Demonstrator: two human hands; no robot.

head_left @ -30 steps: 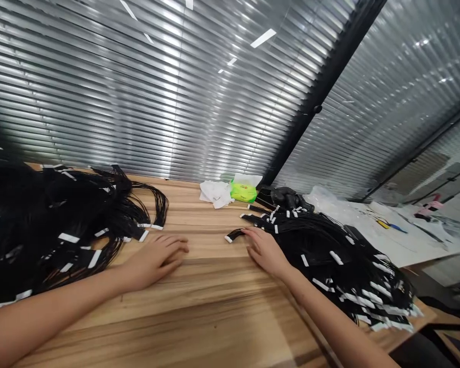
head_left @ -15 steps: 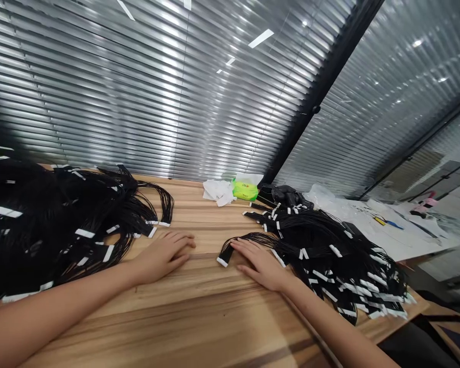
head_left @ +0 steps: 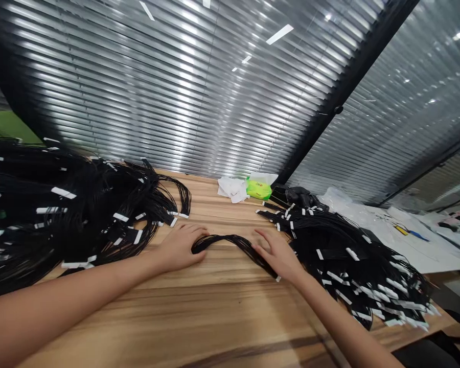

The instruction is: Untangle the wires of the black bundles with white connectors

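Note:
A black wire harness (head_left: pixel 230 238), a bundle of thin wires, arches over the wooden table between my two hands. My left hand (head_left: pixel 182 248) is closed around its left end, thumb on the near side, and hides that end. My right hand (head_left: pixel 279 255) lies by the right end with thumb and forefinger spread. The wires pass against or under these fingers, and a white connector (head_left: pixel 278 278) peeks out below the palm.
A large heap of black harnesses with white connectors (head_left: pixel 111 199) covers the left side; another heap (head_left: pixel 341 250) lies at the right. Crumpled tissue (head_left: pixel 233 189) and a green tissue pack (head_left: pixel 259 189) sit by the blinds. A white table (head_left: pixel 421 255) stands beyond.
My left hand, empty before, has taken hold of one end of a harness. The harness has come away from the right heap and now spans between the hands. The view has turned left.

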